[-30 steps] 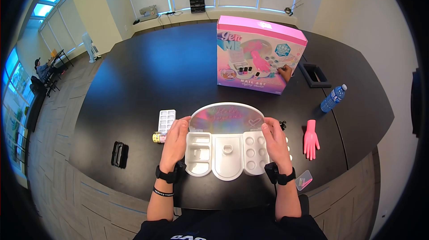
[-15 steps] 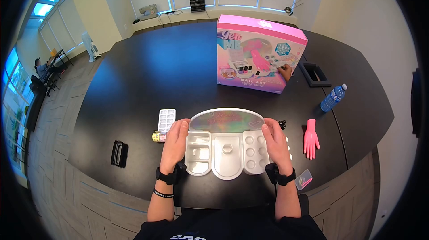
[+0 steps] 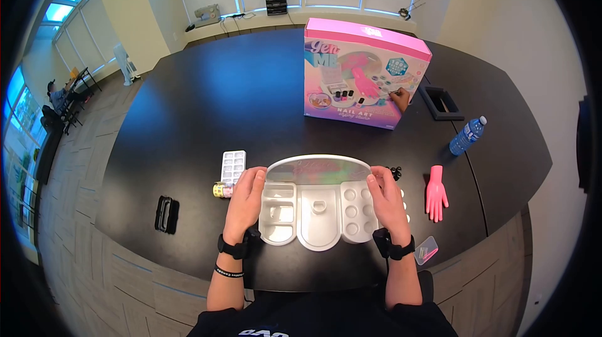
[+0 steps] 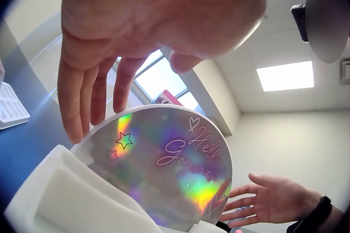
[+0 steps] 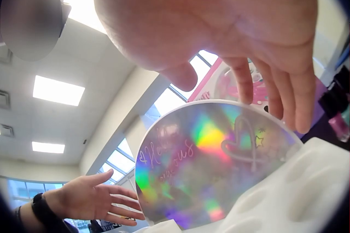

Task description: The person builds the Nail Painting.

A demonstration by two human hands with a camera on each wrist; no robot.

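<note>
A rounded, shiny panel (image 3: 318, 173) with a white rim stands at the back of a white tray (image 3: 320, 231) with compartments and round wells. My left hand (image 3: 246, 202) is at the panel's left side; in the left wrist view that hand (image 4: 158, 20) has its extended fingertips at the rim and its thumb apart. On the other side is my right hand (image 3: 389, 205). The right wrist view has the same hand (image 5: 219, 20) with fingers reaching down behind the panel's edge (image 5: 208, 162), thumb off it. Neither hand is curled round anything.
Behind the tray stands a pink box (image 3: 364, 80). To the right are a pink model hand (image 3: 436, 194), a bottle (image 3: 468, 136) and a small clear tray (image 3: 426, 250). Leftward lie a white palette (image 3: 234, 166), small rolls (image 3: 221, 190) and a black object (image 3: 166, 215).
The panel has tilted forward toward me, its top edge now lower in the head view and less of its face showing. Both hands have stayed at its sides with little movement.
</note>
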